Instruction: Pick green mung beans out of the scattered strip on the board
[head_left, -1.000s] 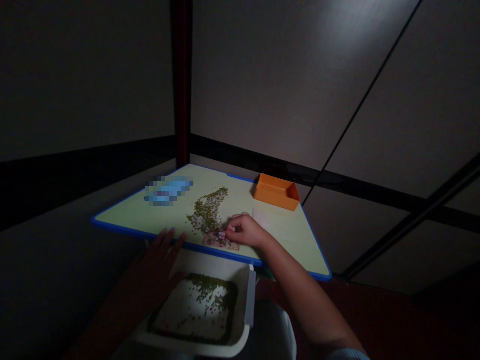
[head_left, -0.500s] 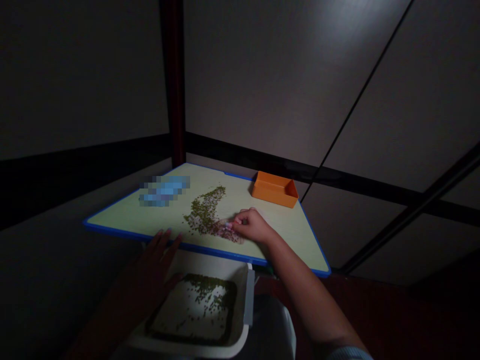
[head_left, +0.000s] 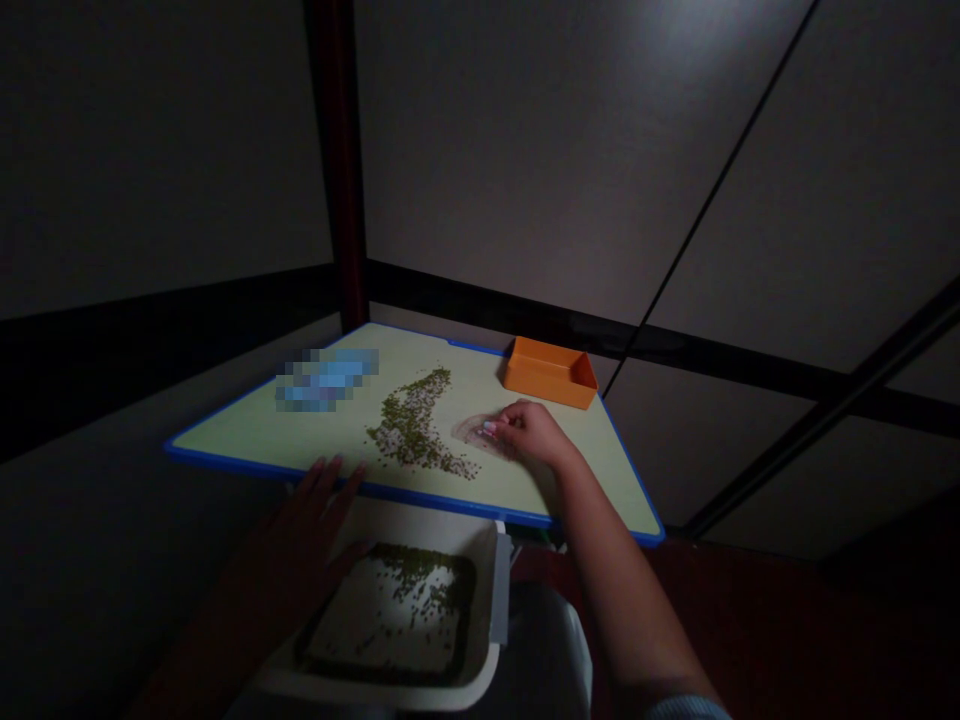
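Observation:
My right hand [head_left: 529, 432] is closed in a pinch over the right half of the table. Between its fingers is a thin, see-through, rounded piece [head_left: 466, 430]; blur hides its exact kind. To its left, small green beans [head_left: 409, 425] lie scattered across the pale tabletop. In shadow, my left hand [head_left: 315, 525] has its fingers stretched out, with the tips at the table's near edge. Below that edge a white tub [head_left: 484, 670] holds more green beans along its sides and far corner, and the left thumb reaches over it.
The pale table [head_left: 555, 480] has a blue rim. At its far right stands an orange open box [head_left: 551, 375]. A blurred-out blue item [head_left: 328, 380] lies at the left. Dark panelled walls [head_left: 510, 150] close in behind.
My right hand has moved right and slightly away from me, taking the see-through piece off the beans. The near end of the bean patch now shows. My left hand stays nearly still.

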